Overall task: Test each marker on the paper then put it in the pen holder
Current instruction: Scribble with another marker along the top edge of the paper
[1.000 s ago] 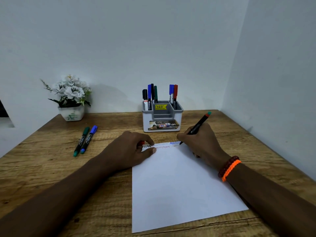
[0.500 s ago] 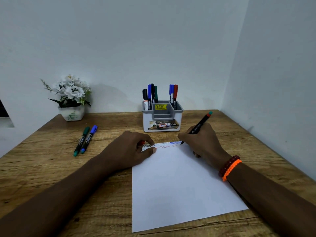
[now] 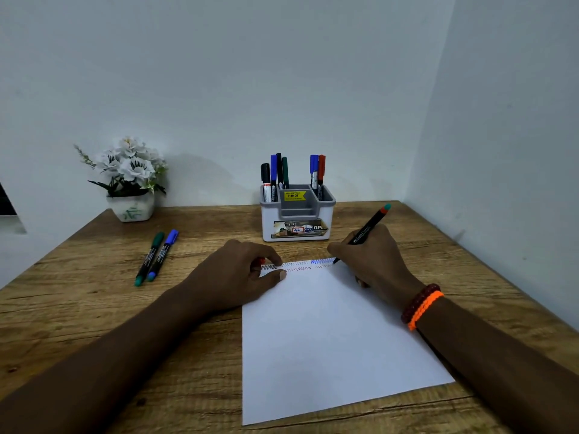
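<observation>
A white sheet of paper lies on the wooden desk, with zigzag test lines in black, red and blue along its top edge. My right hand grips a black marker with a red and teal end, its tip on the paper's top right corner. My left hand presses the paper's top left corner and holds a small red cap. Behind the paper stands the grey and white pen holder, with several markers in it. A green marker and a blue marker lie to the left.
A white pot of white flowers stands at the back left of the desk. Walls close the desk at the back and on the right. A red and orange bracelet is on my right wrist.
The marker tip has moved slightly right along the paper's top edge, lengthening the zigzag line. My left hand has stayed in place.
</observation>
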Tool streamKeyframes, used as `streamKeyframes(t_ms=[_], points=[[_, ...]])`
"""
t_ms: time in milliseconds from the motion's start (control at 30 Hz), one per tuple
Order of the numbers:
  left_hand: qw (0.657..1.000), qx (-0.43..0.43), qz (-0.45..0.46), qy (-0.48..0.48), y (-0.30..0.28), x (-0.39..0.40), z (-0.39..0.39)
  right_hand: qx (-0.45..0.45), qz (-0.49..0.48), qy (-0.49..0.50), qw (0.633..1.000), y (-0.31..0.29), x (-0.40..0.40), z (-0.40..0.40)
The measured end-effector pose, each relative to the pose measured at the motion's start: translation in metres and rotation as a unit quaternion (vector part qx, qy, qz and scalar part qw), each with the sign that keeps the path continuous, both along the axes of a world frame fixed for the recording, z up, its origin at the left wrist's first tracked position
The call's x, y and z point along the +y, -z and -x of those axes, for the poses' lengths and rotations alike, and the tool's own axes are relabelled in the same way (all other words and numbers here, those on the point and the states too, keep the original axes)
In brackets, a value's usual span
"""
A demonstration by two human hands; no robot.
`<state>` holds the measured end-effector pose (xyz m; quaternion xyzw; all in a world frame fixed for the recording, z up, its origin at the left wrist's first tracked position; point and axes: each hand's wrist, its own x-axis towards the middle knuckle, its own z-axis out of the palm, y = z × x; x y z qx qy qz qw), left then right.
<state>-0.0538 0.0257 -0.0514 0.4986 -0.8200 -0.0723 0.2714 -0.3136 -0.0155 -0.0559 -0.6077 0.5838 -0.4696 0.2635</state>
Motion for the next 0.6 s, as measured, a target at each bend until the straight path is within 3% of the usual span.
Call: streamKeyframes(t_ms=[600], points=[[1.000, -0.001, -0.004, -0.003, 0.0010, -0.0012, -0.0004, 0.008, -0.017, 0.001, 1.000, -0.0030, 0.0013, 0.0038]])
